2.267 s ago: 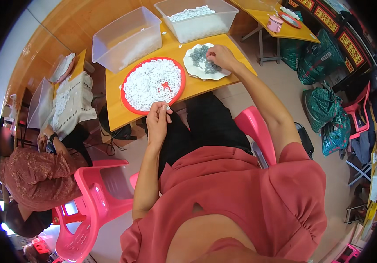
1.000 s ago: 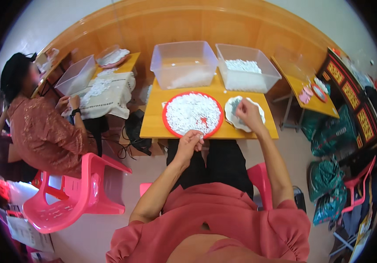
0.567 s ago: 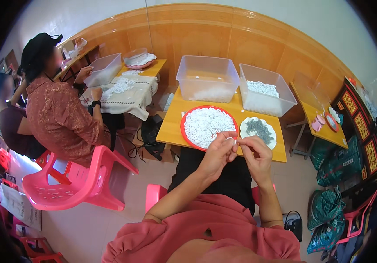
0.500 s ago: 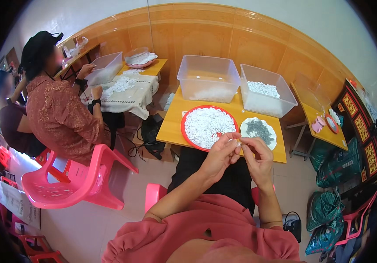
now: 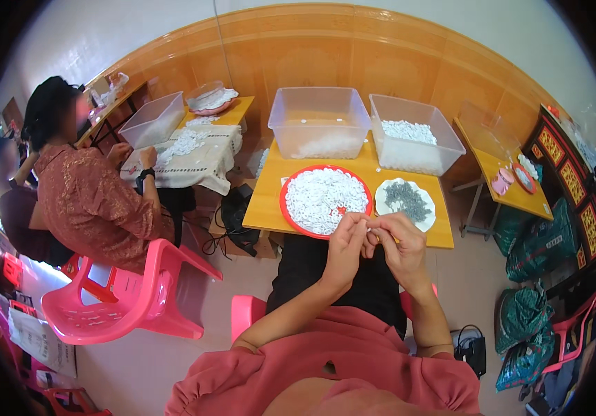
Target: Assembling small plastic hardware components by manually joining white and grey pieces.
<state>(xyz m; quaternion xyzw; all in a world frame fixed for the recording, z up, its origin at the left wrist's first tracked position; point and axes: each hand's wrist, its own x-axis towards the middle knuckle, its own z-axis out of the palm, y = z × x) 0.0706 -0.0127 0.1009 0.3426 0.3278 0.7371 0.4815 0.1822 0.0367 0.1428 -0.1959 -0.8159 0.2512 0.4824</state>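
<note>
Two bare hands meet just below the near edge of a yellow table (image 5: 270, 201), the left hand (image 5: 345, 248) and the right hand (image 5: 401, 244) touching at the fingertips. Both are curled closed, pinching a tiny piece (image 5: 369, 229) between thumbs and forefingers; it is too small to tell what it is. At 12 o'clock from the hands, on the table, sits a red tray (image 5: 289, 187) heaped with small white pieces, a few red ones showing near its lower edge. At 1 o'clock from the hands lies a white plate (image 5: 381, 195) bearing a small heap of grey pieces, just beside the tray. Farther up the table stand two clear plastic bins side by side: the left bin (image 5: 320, 102) has a thin layer of white pieces at its bottom, and the right bin (image 5: 450, 142) holds a larger heap of white pieces. At 9 o'clock from the hands, well apart, a person in a patterned reddish shirt (image 5: 90, 208) sits on a pink plastic chair (image 5: 138, 298) at another table covered with a white cloth (image 5: 204, 163), where more white pieces are spread. Green bags (image 5: 541, 243) lie on the floor at 3 o'clock.
</note>
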